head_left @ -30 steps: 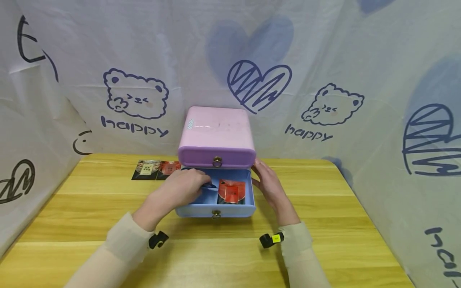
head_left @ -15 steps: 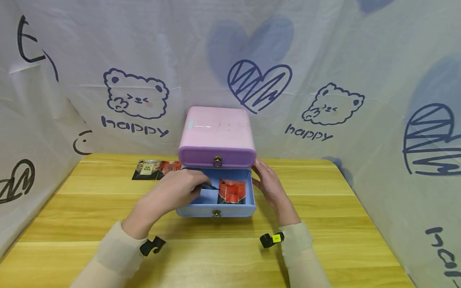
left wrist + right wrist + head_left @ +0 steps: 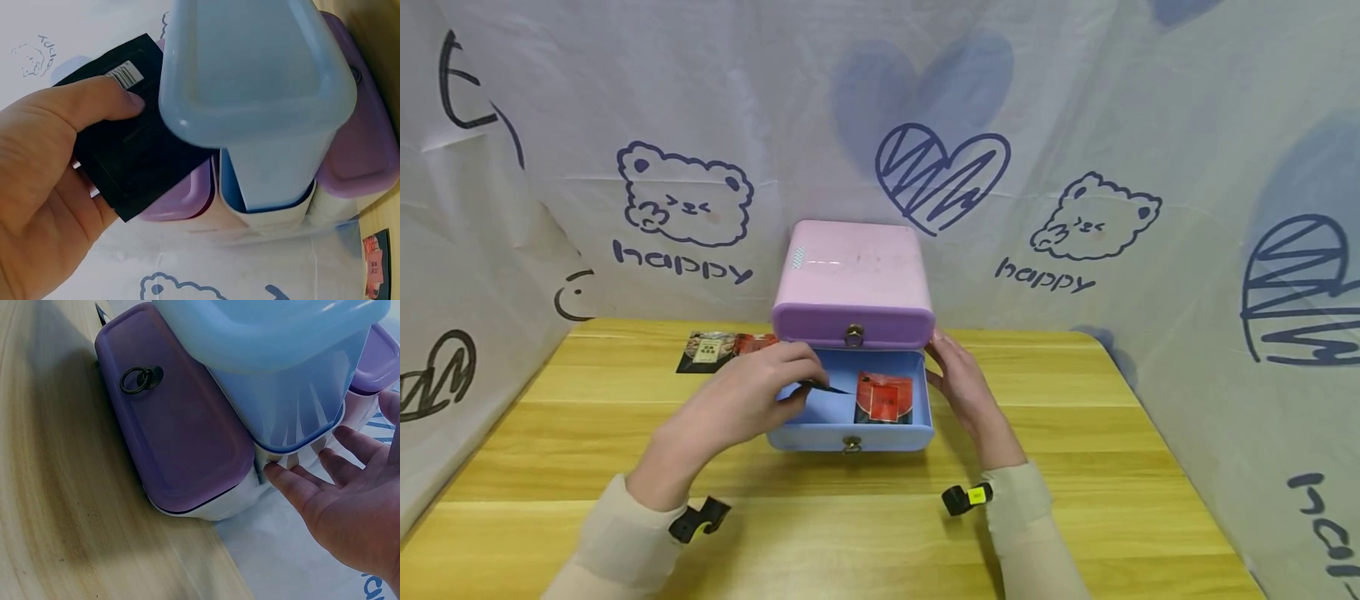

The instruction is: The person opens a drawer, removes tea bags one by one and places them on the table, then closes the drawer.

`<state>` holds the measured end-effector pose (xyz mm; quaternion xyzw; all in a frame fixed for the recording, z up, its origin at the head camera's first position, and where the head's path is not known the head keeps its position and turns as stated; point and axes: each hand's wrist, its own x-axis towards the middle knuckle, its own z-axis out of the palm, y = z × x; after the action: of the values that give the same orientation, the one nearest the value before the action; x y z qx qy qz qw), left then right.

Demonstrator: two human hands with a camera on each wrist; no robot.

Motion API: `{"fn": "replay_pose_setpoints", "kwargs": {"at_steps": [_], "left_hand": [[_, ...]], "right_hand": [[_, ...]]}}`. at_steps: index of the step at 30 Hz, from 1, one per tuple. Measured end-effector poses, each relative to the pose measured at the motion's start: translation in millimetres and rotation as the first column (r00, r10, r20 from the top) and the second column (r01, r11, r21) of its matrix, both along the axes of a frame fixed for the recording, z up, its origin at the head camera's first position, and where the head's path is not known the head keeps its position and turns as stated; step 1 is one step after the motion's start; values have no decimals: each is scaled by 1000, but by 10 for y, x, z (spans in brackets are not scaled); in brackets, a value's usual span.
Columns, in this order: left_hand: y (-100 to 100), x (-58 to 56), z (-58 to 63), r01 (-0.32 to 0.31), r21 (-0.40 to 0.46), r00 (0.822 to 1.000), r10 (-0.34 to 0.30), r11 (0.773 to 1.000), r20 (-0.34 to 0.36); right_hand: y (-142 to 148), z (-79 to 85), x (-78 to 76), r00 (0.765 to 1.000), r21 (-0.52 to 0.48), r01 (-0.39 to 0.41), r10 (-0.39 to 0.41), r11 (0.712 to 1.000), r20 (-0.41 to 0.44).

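Note:
My left hand point(image 3: 741, 396) pinches a flat black sachet point(image 3: 134, 147) with a white barcode, thumb on its near face. In the head view it is over the left part of the pulled-out blue drawer point(image 3: 808, 438), the sachet's edge pointing right. Inside that drawer, at the right, lies a red and black sachet point(image 3: 883, 402). My right hand point(image 3: 961, 379) rests at the right side of the drawer cabinet point(image 3: 853, 267); in the right wrist view its spread fingertips point(image 3: 275, 470) are at the white casing around the blue drawer.
Two printed sachets lie on the wooden table left of the cabinet: a black one point(image 3: 706, 352) and a red one point(image 3: 752, 342). A purple drawer front point(image 3: 812, 327) is above the blue drawer, another purple drawer point(image 3: 178, 425) below. A patterned cloth point(image 3: 1045, 125) hangs behind.
My left hand has drawn back a little to the left and lifted, bringing the black sachet with it. The right hand and the blue drawer have stayed put.

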<state>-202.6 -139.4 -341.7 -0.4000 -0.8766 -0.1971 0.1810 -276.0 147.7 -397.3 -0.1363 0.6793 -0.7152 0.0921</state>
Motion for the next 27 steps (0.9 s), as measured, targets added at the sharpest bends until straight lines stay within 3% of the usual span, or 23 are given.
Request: {"fn": "replay_pose_setpoints", "kwargs": {"at_steps": [6,11,27], "left_hand": [[-95,8,50,37,41,998,-35,998,-52],[-175,20,77,42,73,993,-33,996,-117],[-545,100,106,-59,127,963,90,990,-253]], "right_hand": [[32,-162,-133,1000,-21,6,-6,1000,3],[23,-175,-132,1000,-25,16,-16,1000,2],[21,-187,-134,999,-20,32,-32,999,3]]}}
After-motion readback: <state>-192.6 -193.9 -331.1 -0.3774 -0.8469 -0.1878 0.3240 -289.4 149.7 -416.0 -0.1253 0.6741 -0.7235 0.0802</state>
